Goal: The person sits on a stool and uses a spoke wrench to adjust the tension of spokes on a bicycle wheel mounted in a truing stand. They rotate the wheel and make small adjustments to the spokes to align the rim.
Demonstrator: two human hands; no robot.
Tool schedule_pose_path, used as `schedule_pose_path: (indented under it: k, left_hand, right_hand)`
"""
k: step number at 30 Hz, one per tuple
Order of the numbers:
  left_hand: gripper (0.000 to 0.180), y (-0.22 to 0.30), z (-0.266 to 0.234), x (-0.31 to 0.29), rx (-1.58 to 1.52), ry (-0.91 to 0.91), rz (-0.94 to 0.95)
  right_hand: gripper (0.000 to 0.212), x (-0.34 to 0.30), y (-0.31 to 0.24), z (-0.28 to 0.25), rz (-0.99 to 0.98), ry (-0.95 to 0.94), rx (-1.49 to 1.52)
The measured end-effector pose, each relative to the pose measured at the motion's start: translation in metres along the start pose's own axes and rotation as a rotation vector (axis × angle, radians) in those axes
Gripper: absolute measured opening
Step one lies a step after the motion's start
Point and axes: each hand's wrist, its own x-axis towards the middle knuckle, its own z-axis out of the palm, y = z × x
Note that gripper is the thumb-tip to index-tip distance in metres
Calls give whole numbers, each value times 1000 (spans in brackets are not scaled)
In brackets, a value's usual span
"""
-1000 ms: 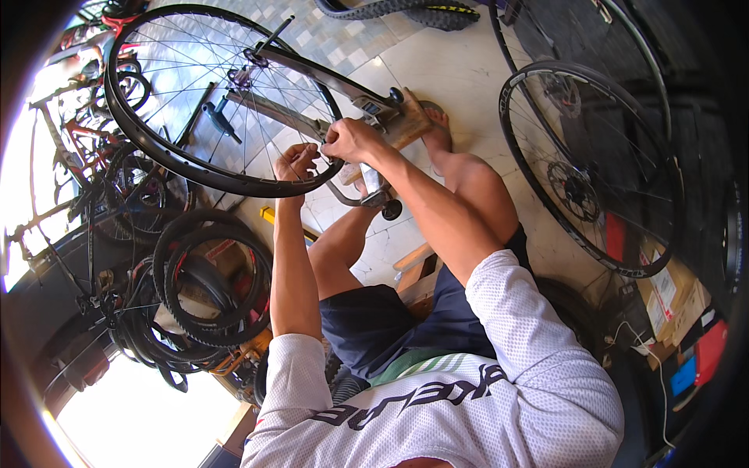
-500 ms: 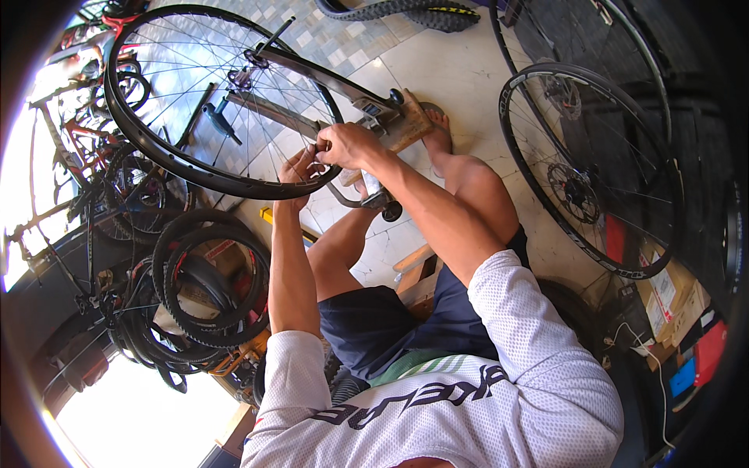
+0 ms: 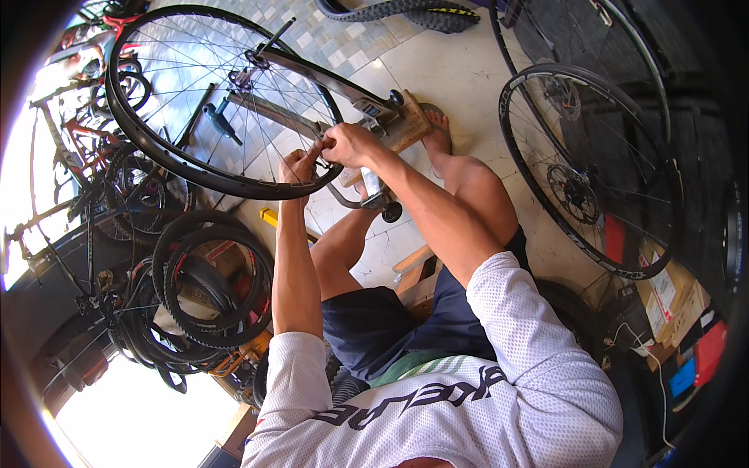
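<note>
A bare black bicycle wheel (image 3: 222, 189) without a tyre sits in a metal truing stand (image 3: 370, 109) on a wooden base. Both hands are at the near right part of its rim. My left hand (image 3: 296, 166) is closed in a pinch at the spokes just inside the rim; what the fingertips hold is too small to make out. Beside it, my right hand (image 3: 349, 145) curls over the rim with thumb and fingers pinched together, hiding whatever lies between them. The hub (image 3: 240, 78) and thin spokes show beyond the hands.
A blue-handled tool (image 3: 221, 123) shows through the spokes. Tyres and wheels (image 3: 211, 285) pile up at left, next to several bicycles (image 3: 78, 148). More wheels (image 3: 585, 171) lean at right, above cardboard boxes (image 3: 671, 300). A knobby tyre (image 3: 437, 15) lies at the far edge.
My left hand has shifted slightly, its fingers drawn in more tightly. My right hand has moved a little to the right. The wheel stays about where it was.
</note>
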Motion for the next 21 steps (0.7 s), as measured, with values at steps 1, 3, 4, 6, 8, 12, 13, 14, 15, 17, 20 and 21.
schedule_pose_path:
  k: [1, 3, 4, 6, 8, 12, 13, 14, 15, 17, 20, 21]
  left_hand:
    - [43, 4, 0, -5, -69, 6, -34]
    - [39, 5, 2, -7, -255, 15, -58]
    - [35, 3, 2, -5, -369, 19, -44]
    - [30, -1, 3, -2, -438, -12, 5]
    - [27, -11, 0, -1, -349, -59, 61]
    - [34, -15, 2, -1, -428, -171, 63]
    - [34, -14, 1, -1, -416, -163, 72]
    - [33, -13, 1, 1, -404, -155, 82]
    - [33, -13, 1, 1, -392, -147, 91]
    - [31, -10, 5, 1, -371, -148, 78]
    - [29, -12, 0, 3, -356, -180, 26]
    - [29, -14, -5, 4, -354, -197, 3]
  right_hand:
    - [34, 0, 1, 0, -2, 10, 29]
    - [34, 0, 3, 0, -5, 31, 87]
    - [34, 3, 6, 0, 1, 71, 111]
    - [33, 7, 11, -4, 15, 154, 158]
    - [31, 4, 9, -2, 68, 152, 72]
    - [31, -1, 10, 1, 113, 102, 3]
    - [32, -2, 10, 2, 110, 83, 11]
    - [32, -2, 10, 2, 98, 72, 24]
    - [33, -1, 10, 2, 86, 60, 37]
    - [33, 0, 14, 0, 48, 51, 61]
    - [34, -1, 10, 0, -16, 24, 60]
    - [34, -1, 6, 1, -19, 12, 29]
